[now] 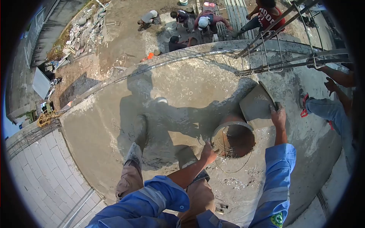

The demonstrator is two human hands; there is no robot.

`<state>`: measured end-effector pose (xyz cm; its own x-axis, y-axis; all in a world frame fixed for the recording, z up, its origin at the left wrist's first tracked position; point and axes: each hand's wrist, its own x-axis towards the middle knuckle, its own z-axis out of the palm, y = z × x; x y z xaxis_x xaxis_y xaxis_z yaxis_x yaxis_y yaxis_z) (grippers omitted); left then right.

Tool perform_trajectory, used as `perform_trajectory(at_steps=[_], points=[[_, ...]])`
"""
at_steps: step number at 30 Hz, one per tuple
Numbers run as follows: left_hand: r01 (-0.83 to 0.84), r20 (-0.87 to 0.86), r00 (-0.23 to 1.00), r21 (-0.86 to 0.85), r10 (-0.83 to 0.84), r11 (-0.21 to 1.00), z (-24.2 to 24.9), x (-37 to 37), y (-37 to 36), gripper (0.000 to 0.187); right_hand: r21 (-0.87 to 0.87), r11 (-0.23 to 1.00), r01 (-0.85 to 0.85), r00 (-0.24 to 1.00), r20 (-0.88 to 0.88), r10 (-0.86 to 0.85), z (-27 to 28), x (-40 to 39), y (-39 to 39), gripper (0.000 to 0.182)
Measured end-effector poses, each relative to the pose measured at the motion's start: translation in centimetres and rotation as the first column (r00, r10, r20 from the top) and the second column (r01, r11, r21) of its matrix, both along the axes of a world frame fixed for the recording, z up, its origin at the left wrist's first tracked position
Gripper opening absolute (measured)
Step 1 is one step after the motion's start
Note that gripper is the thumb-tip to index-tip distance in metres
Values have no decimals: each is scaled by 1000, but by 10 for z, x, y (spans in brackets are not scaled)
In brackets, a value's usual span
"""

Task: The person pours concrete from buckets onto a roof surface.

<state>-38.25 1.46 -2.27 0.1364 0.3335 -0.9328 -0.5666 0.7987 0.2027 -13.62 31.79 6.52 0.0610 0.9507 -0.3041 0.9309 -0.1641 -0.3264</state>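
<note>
A broad slab of wet concrete (114, 114) fills most of the view, grey and smooth, curving away to a raised edge with open ground below it. The person stands right in the fresh mix, both boots sunk in, their shadow falling across the surface ahead of them.

Near the middle right a round bucket (233, 140) is tipped toward the slab, its mouth facing up at the camera, rusty brown inside with a pale rim. A thin wire handle hangs loose below it. Just above and to the right of the bucket a flat grey pan (257, 104) is held tilted, one edge touching the concrete.

The left hand (208, 149) sits against the bucket's left rim, fingers curled over the edge in a close grip, the blue sleeve rolled back above the forearm. The right hand (278, 116) is raised beside the pan's right edge, closed round it at the corner, so the pan lies just left of that hand and the bucket below it.

At the right, another person's legs in jeans (329, 112) and a red sandal (303, 105) rest on the slab beneath a frame of steel bars (281, 64). Beyond the edge, several workers (205, 21) crouch on the ground.
</note>
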Motion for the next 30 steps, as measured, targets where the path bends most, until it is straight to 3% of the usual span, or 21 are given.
perform_trajectory(at_steps=[1, 2, 4, 6, 7, 8, 9, 10, 13, 15, 17, 18, 21, 22, 24, 25, 26, 27, 28, 29, 30], points=[[409, -291, 868, -45, -403, 912, 22, -2, 15, 50, 5, 1000, -7, 1000, 8, 7, 4, 2, -5, 40], [715, -515, 504, -201, -693, 669, 36, -4, 23, 60, -4, 1000, -18, 999, -29, 18, 9, 2, -11, 36], [679, -519, 538, -200, -664, 707, 25, -8, 16, 64, -17, 1000, -26, 998, -55, 25, 25, 4, -30, 32], [646, -526, 565, -198, -636, 738, 16, -14, 10, 69, 64, 990, 130, 973, -202, -114, 44, 3, -51, 26], [730, -561, 525, -88, -639, 677, 18, -20, 7, 70, 200, 972, 122, 979, -188, -84, 61, -1, -62, 22], [802, -599, 488, 21, -634, 597, 18, -24, 8, 70, 198, 972, 127, 980, -179, -91, 77, 0, -72, 22], [801, -467, 514, -38, -720, 597, 31, -27, 24, 66, 223, 953, 204, 968, -188, -164, 92, 2, -82, 22], [806, -460, 512, -33, -725, 590, 29, -27, 22, 66, 246, 927, 282, 951, -199, -236, 109, 3, -94, 21], [766, -752, 425, 1, -504, 643, 31, -31, 22, 57, 270, 899, 344, 931, -222, -290, 164, -9, -128, 21], [777, -781, 357, -57, -513, 627, 68, -45, 37, 56, 386, 824, 415, 907, -250, -339, 191, -23, -151, 22], [787, -812, 232, -167, -535, 594, 95, -63, 48, 57, 386, 810, 440, 895, -258, -363, 210, -49, -172, 21], [788, -814, 228, -168, -533, 593, 107, -74, 52, 57, 384, 800, 460, 885, -266, -381, 219, -62, -181, 21], [775, -821, 246, -153, -515, 614, 132, -112, 62, 55, 280, 823, 495, 861, -290, -419, 210, -96, -215, 19], [772, -825, 241, -157, -512, 616, 137, -125, 63, 55, 328, 802, 500, 853, -347, -390, 202, -119, -220, 20], [783, -789, 270, -153, -551, 603, 143, -148, 63, 54, 210, 848, 486, 861, -278, -425, 183, -155, -239, 23], [775, -820, 256, -143, -512, 615, 135, -159, 57, 54, 158, 894, 420, 904, -155, -398, 163, -166, -251, 23], [770, -822, 256, -145, -509, 621, 131, -168, 55, 54, 281, 915, 290, 957, -97, -274, 142, -187, -262, 23], [764, -839, 258, -126, -479, 633, 130, -179, 54, 52, 212, 919, 333, 928, -246, -279, 128, -210, -262, 24], [757, -853, 261, -109, -451, 644, 128, -190, 51, 50, 77, 940, 333, 914, -273, -302, 119, -232, -265, 23], [751, -853, 264, -111, -450, 651, 127, -201, 47, 50, 194, 948, 253, 912, -375, -166, 95, -252, -270, 19], [770, -817, 280, -122, -503, 627, 125, -213, 46, 55, -21, 970, 241, 898, -374, -231, 74, -267, -280, 20]])
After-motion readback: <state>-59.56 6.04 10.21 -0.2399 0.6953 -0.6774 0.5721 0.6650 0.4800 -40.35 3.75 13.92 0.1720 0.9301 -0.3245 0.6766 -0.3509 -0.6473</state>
